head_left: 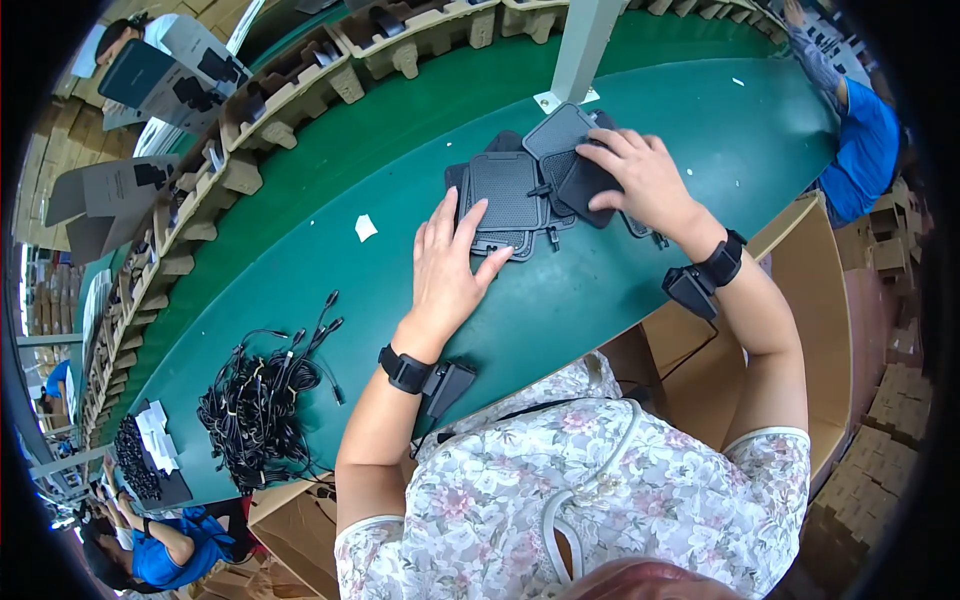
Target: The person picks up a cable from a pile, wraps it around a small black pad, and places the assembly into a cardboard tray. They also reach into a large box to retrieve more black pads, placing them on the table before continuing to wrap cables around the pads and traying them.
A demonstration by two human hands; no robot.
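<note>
Several black flat rectangular pads (pixel 506 190) with rounded corners and mesh-like faces lie in an overlapping pile on the green work surface. Short cable ends or connectors stick out from some of them. My left hand (pixel 443 268) rests against the pile's left edge, fingers spread and thumb by the lower edge. Over the right side of the pile is my right hand (pixel 645 185). Its fingers are apart, and the fingertips and thumb touch a smooth dark pad (pixel 590 187). Part of the pile's right side is hidden behind that hand. Both wrists wear black straps with small boxes.
A heap of black cables (pixel 255 410) lies to the left on the table (pixel 380 310). A metal post (pixel 585 55) stands behind the pile. Cardboard trays (pixel 400 45) line the far side. An open carton (pixel 800 290) is at my right. Other people work at both sides.
</note>
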